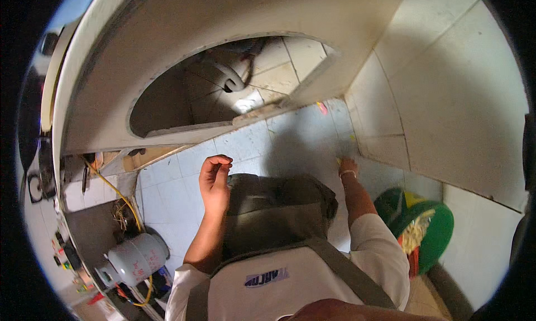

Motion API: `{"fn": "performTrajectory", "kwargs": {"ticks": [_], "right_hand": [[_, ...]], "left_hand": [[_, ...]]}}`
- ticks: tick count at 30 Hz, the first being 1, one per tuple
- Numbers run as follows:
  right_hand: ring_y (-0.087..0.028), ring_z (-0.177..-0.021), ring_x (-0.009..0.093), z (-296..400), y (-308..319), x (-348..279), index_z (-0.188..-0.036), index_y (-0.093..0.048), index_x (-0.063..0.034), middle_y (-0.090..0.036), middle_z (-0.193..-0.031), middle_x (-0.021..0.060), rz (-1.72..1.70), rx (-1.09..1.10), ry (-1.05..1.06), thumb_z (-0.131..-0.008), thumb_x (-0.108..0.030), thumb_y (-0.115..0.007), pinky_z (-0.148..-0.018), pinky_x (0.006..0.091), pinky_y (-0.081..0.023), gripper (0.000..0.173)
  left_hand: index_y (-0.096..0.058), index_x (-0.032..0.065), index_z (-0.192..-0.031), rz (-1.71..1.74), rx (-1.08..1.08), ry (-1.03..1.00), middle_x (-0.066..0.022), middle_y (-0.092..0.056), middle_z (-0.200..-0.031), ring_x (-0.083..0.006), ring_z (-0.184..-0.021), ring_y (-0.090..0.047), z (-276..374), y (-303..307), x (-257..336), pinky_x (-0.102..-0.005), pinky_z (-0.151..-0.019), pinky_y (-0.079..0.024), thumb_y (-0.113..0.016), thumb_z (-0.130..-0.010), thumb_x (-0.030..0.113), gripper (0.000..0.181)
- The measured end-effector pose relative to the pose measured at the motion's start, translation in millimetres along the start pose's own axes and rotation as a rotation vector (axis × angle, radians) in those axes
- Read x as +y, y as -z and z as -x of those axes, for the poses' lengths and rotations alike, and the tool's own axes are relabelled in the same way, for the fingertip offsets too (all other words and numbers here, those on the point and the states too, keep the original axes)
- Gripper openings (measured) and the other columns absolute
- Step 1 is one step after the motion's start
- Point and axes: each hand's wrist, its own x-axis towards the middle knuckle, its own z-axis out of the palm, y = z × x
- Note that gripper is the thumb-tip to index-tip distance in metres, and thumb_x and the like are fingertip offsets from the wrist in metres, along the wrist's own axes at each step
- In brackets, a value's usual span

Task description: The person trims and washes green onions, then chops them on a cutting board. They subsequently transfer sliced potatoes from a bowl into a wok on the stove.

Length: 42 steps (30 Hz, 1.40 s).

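My left hand [214,179] is raised above the tiled floor, left of my knees. Its fingers curl loosely towards the thumb, with a small gap between them and nothing visible in the hand. On the other side my right arm stretches down, and my right hand [348,168] is low over the light blue floor tiles [247,149], near the foot of the tiled wall [385,99]. A small yellowish bit shows at its fingers, but blur hides whether it is held. A pale band circles that wrist. Dark cloth [276,212] covers my knees.
Ahead, a counter front [104,107] has a large rounded opening with a grey drain hose [232,78] inside. A pink scrap [322,108] lies by its base. At left stands a gas cylinder [140,256] near a yellow hose [119,193]; at right, a green bin [439,233] holds waste.
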Motion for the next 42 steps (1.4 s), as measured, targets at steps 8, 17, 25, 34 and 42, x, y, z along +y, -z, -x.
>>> {"fn": "performTrajectory", "kwargs": {"ticks": [8, 17, 25, 34, 42], "right_hand": [[-0.049, -0.097, 0.029, 12.4, -13.0, -5.1, -0.117, -0.037, -0.0032, -0.046, -0.11, 0.0168, -0.538, 0.081, -0.103, -0.08, -0.024, -0.05, -0.074, 0.0388, -0.044, 0.045], [-0.049, -0.056, 0.019, 198.0, 208.1, -65.6, -0.091, -0.045, -0.0014, -0.052, -0.074, 0.0086, -1.261, 0.556, 0.303, -0.08, -0.015, -0.05, -0.05, 0.0334, -0.04, 0.018], [-0.045, -0.057, 0.009, 459.0, 587.4, -74.5, -0.075, -0.049, -0.0013, -0.052, -0.063, 0.0023, -1.538, 0.924, 0.941, -0.081, -0.011, -0.05, -0.049, 0.025, -0.038, 0.012], [-0.051, -0.095, 0.027, 306.1, 773.8, -304.6, -0.113, -0.04, -0.0026, -0.05, -0.103, 0.019, -0.906, 0.734, 1.156, -0.082, -0.018, -0.047, -0.078, 0.0328, -0.04, 0.036], [-0.053, -0.078, 0.033, 204.3, 761.1, -384.1, -0.108, -0.045, -0.0055, -0.054, -0.087, 0.0177, -0.806, 0.682, 1.131, -0.077, -0.011, -0.048, -0.066, 0.0404, -0.042, 0.032]], "left_hand": [[-0.05, 0.0027, -0.082, -0.115, -0.173, 0.069, -0.0034, -0.052, -0.083, -0.0112, -0.078, -0.048, -17.5, -2.0, 28.3, -0.0228, -0.074, -0.038, -0.045, -0.078, -0.006, 0.011], [-0.052, 0.003, -0.081, -0.119, -0.438, 0.053, -0.0015, -0.052, -0.078, -0.0091, -0.075, -0.049, -30.0, -2.9, 168.0, -0.0218, -0.07, -0.039, -0.048, -0.078, -0.003, 0.008], [-0.053, 0.0024, -0.082, -0.009, -0.384, 0.085, -0.002, -0.054, -0.078, -0.0086, -0.074, -0.05, -26.8, 71.7, 298.2, -0.0214, -0.068, -0.041, -0.05, -0.078, -0.001, 0.006], [-0.052, 0.002, -0.085, -0.002, -0.049, 0.127, -0.002, -0.054, -0.078, -0.0082, -0.074, -0.05, -41.3, 130.2, 381.1, -0.0204, -0.068, -0.04, -0.048, -0.079, -0.001, 0.008], [-0.052, 0.0013, -0.086, -0.046, 0.233, 0.339, -0.0025, -0.054, -0.079, -0.0102, -0.077, -0.05, -34.1, 126.8, 416.1, -0.0225, -0.07, -0.04, -0.05, -0.077, 0.002, 0.009]]}}
